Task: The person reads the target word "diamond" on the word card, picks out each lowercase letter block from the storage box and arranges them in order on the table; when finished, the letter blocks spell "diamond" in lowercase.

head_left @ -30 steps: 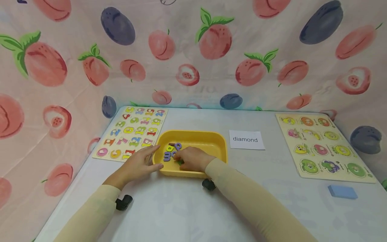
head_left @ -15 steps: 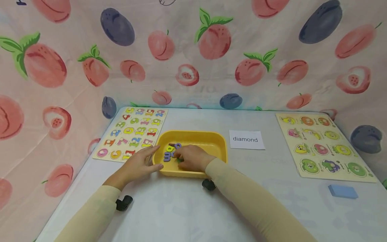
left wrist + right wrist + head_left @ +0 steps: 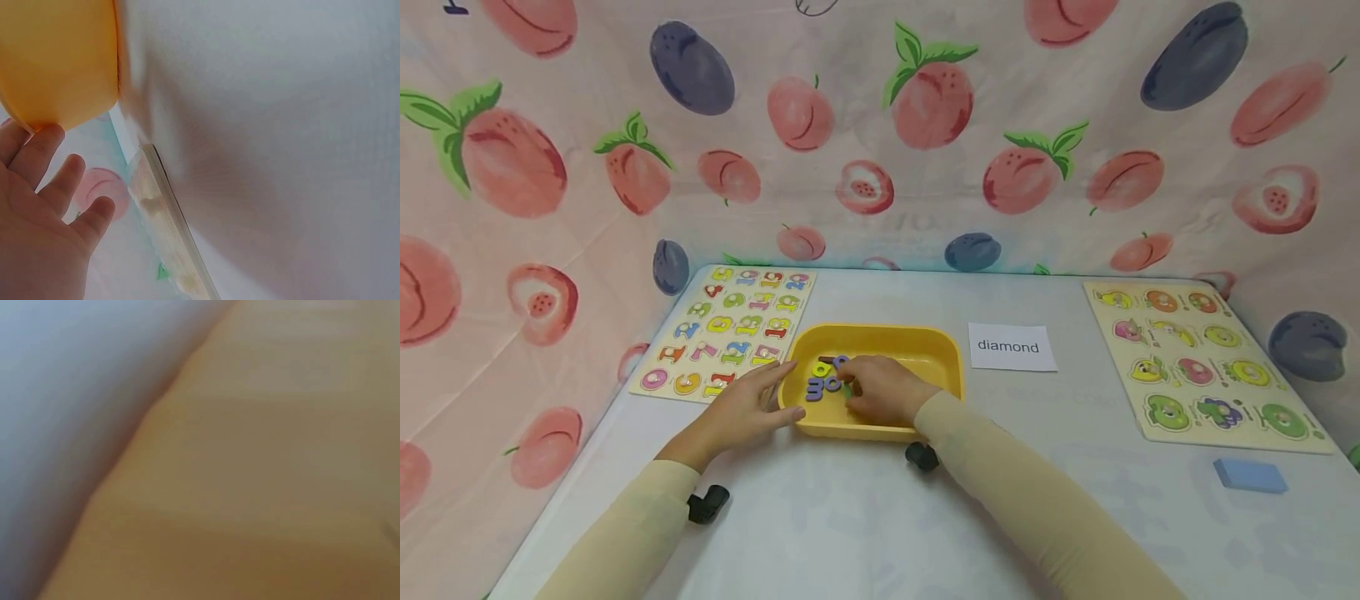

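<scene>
My right hand (image 3: pixel 883 390) reaches into the yellow tray (image 3: pixel 917 337) with curled fingers. A green letter (image 3: pixel 847 390) shows at its thumb and fingertips, mostly hidden by them. Just left of these fingertips lie a purple letter m (image 3: pixel 814 389), a small round purple letter (image 3: pixel 832 383), a yellow letter (image 3: pixel 822 368) and another purple letter (image 3: pixel 841 362), partly covered by the hand. My left hand (image 3: pixel 748 410) is at the tray's left end, fingers spread; in the left wrist view its fingertips meet the tray's side (image 3: pixel 62 62). The right wrist view is filled by the blurred tray wall (image 3: pixel 250 475).
A white card (image 3: pixel 1012 347) reading "diamond" lies right of the tray. A number puzzle board (image 3: pixel 730 329) lies behind the left hand, and a fruit puzzle board (image 3: pixel 1206 367) at the right. In front of that is a blue block (image 3: pixel 1250 475).
The right hand has shifted slightly right inside the tray, uncovering more of the small round purple letter. The green letter now shows a little farther back. The left hand has stayed put.
</scene>
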{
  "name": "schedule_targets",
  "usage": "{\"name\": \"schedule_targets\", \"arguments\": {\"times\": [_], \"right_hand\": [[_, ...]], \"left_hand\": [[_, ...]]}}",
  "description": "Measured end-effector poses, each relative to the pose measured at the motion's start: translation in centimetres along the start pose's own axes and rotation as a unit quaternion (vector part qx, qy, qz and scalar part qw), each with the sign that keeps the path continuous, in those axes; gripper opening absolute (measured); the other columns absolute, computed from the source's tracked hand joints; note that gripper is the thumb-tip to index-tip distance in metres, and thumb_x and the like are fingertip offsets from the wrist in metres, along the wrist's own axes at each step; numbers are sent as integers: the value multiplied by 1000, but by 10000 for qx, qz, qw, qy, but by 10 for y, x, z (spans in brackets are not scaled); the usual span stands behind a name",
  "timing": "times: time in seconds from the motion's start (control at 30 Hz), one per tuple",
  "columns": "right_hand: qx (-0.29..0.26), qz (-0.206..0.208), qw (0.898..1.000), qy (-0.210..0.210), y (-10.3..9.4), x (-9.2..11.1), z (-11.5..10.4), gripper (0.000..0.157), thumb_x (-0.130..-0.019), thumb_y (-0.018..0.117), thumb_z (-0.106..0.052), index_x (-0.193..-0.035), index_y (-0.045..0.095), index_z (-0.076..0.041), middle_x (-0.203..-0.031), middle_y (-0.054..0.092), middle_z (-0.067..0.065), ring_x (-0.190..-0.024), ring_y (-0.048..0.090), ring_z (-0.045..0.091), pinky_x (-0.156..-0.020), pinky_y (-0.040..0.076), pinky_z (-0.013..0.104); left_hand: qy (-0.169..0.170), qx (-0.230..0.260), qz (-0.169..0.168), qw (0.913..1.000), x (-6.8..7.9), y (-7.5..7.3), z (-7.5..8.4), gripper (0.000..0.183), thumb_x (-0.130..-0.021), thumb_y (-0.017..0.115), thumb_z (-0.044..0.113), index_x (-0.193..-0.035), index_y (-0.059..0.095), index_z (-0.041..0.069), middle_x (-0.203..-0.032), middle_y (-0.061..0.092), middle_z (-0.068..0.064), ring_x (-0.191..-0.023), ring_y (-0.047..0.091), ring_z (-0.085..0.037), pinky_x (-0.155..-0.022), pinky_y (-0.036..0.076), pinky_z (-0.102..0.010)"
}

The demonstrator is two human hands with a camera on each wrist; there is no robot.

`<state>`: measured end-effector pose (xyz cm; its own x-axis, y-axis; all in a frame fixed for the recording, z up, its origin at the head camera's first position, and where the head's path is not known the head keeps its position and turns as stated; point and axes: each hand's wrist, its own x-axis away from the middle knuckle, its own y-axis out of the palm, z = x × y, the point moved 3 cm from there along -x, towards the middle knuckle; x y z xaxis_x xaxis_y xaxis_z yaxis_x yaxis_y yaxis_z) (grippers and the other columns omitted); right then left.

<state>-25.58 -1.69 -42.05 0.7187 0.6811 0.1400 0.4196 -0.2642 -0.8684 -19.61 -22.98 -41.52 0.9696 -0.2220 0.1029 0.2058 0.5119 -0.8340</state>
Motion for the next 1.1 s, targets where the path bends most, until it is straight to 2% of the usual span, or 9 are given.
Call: {"name": "schedule_targets", "arguments": {"times": [0.2, 0.47, 0.8, 1.1], "right_hand": [[82, 0, 9999, 126, -1, 2, 7, 41, -94, 68, -22, -133, 65, -13, -124, 66, -1, -107, 58, 14, -107, 45, 33], [264, 35, 9996, 103, -4, 6, 10, 38, -94, 68, -20, -130, 66, -10, -123, 68, 1, -110, 61, 16, -104, 46, 32], [-252, 251, 9989, 307, -15, 14, 13, 38, -91, 68, -20, -128, 69, -15, -117, 68, -4, -102, 59, 14, -99, 49, 34], [-301, 653, 9974, -98, -40, 33, 16, 36, -95, 70, -20, -128, 66, -7, -122, 68, 3, -112, 61, 25, -99, 51, 37]], "left_hand": [[36, -50, 44, 10000, 0, 0, 1, 81, -88, 73, 49, -155, 41, 17, -155, 40, -16, -144, 31, -41, -113, 26, -65], [-72, -60, -25, 10000, 0, 0, -1, 83, -88, 72, 51, -156, 39, 18, -157, 37, -15, -145, 28, -39, -114, 24, -64], [-31, -12, 23, 10000, 0, 1, -1, 83, -88, 72, 51, -156, 39, 17, -156, 39, -14, -145, 30, -39, -114, 25, -64], [-1, 39, 9, 10000, 0, 1, 0, 83, -88, 72, 51, -156, 38, 16, -156, 39, -13, -145, 30, -39, -114, 25, -63]]}}
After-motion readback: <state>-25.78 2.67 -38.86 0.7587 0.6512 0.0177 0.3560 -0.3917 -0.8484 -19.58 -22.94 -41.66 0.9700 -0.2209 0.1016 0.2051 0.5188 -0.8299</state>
